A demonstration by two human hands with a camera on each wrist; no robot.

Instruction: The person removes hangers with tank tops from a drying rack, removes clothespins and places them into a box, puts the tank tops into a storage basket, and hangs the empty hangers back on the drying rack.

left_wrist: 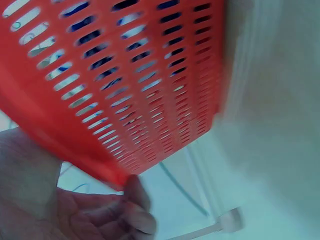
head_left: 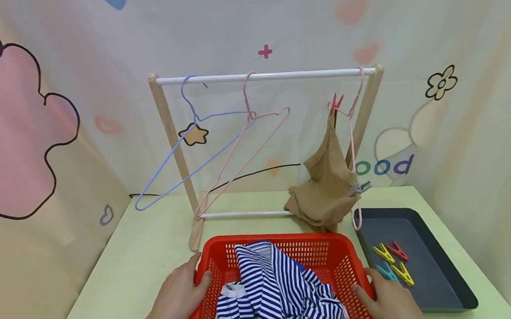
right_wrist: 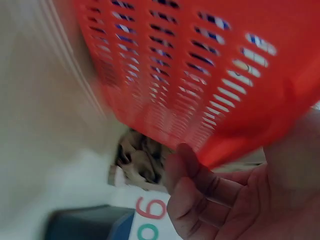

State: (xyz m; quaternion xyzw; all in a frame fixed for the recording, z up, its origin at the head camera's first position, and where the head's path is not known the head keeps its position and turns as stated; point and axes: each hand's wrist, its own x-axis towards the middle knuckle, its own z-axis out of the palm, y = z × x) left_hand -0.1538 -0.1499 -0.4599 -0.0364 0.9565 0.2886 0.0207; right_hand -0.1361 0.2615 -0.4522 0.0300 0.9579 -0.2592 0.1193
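A red plastic basket (head_left: 272, 237) with slotted walls stands at the front of the table in the head view. Inside it lies a crumpled blue-and-white striped garment (head_left: 273, 289). My left hand (head_left: 179, 290) grips the basket's left rim, thumb over the inside and fingers outside. On the opposite side my right hand (head_left: 394, 302) holds the right rim the same way. Both wrist views show curled fingers under the rim, with the left hand (left_wrist: 100, 210) and the right hand (right_wrist: 220, 195) against the basket's slotted wall.
Behind the basket stands a rack with a white rail (head_left: 306, 74), carrying a blue hanger (head_left: 166, 160), a pink hanger (head_left: 234, 148) and a clipped brown garment (head_left: 327, 184) on another pink hanger. A dark tray (head_left: 435, 256) with several clothespins (head_left: 403, 273) lies at right.
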